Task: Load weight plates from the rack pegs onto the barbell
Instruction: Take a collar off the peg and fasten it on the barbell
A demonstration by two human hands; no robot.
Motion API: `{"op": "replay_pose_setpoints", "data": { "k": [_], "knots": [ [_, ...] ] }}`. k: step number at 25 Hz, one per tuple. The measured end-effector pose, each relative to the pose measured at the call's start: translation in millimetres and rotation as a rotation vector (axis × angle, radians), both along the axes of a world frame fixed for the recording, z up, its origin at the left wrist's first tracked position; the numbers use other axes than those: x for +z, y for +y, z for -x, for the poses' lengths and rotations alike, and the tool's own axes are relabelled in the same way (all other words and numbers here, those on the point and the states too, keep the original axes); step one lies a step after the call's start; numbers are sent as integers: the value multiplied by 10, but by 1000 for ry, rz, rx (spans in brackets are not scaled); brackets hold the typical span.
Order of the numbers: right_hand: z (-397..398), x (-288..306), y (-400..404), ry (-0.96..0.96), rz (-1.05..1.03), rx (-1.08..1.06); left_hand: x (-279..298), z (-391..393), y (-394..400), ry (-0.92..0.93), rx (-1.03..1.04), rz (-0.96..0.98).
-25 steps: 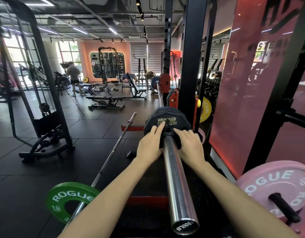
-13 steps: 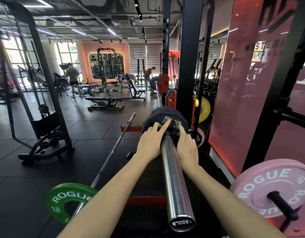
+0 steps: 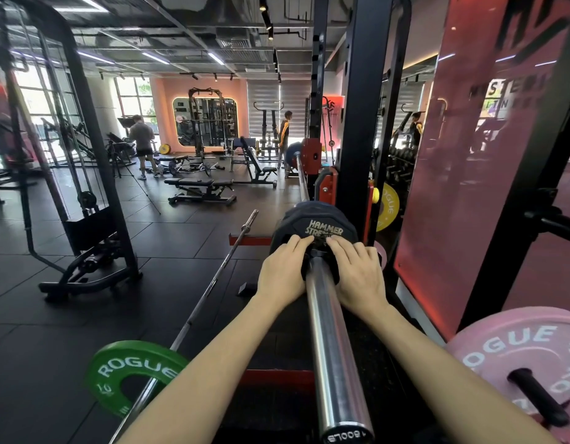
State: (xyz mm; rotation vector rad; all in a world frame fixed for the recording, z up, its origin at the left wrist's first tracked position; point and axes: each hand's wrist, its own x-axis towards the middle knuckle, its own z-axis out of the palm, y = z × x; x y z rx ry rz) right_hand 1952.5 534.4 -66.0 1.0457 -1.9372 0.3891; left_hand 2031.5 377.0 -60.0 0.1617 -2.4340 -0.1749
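Pressing the black plate (image 3: 312, 225) on the barbell sleeve (image 3: 331, 341) — left hand (image 3: 282, 274) and right hand (image 3: 357, 277), fingers straight, grasping nothing.

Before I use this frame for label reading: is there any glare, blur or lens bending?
Head view: wide-angle bending bows the rack upright; bright streaks glare along the barbell sleeve; the black plate lettering reads sharp, partly covered by the left hand and right hand; windows blow out.

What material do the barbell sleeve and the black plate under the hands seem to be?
Shiny silver barbell sleeve: probably polished or chromed steel, since it mirrors the lights. Black round Hammer Strength plate: dull matte surface with raised letters, likely rubber or urethane coating; the core is hidden.
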Motion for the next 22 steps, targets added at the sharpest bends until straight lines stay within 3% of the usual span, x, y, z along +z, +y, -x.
{"op": "replay_pose_setpoints", "data": {
  "k": [9,22],
  "knots": [
    [19,138,31,51,-246,-58,-63,-41,-41,-10,4,-20],
    [53,83,-18,22,-157,3,-1,-41,-93,6,-7,56]
  ]
}}
